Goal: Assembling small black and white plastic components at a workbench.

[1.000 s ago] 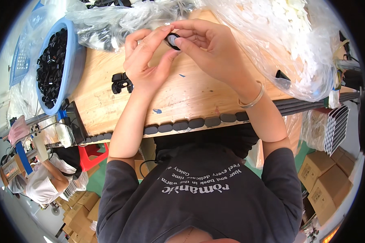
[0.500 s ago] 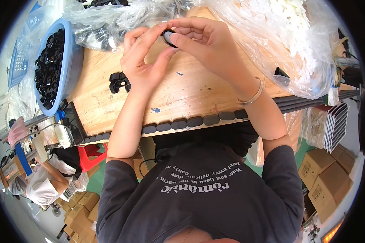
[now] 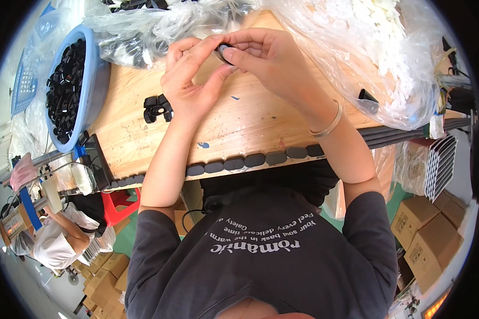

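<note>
Above the far middle of the table, both hands meet on a small black oval ring-shaped part [image 3: 221, 56] with a pale grey piece inside its rim. My left hand [image 3: 194, 82] pinches it from the left, with index finger on top and thumb below. My right hand [image 3: 269, 58] grips it from the right, its thumb pressed on the grey piece and its other fingers curled behind. Fingertips cover part of its edge. Beside my left wrist, several small black hollow parts [image 3: 157, 108] lie in a cluster on the wooden table [image 3: 239, 125].
A blue basin [image 3: 97, 85] of black parts stands at left. Clear plastic bags [image 3: 127, 45] lie behind; another bag, with white pieces [image 3: 388, 64], is at right near a black tube-like part [image 3: 368, 98]. Black oval pads [image 3: 234, 163] line the front edge. Another person [image 3: 61, 242] sits at left.
Both hands have shifted slightly nearer and to the right with the black oval part, which appears a little more tilted. Both still grip it.
</note>
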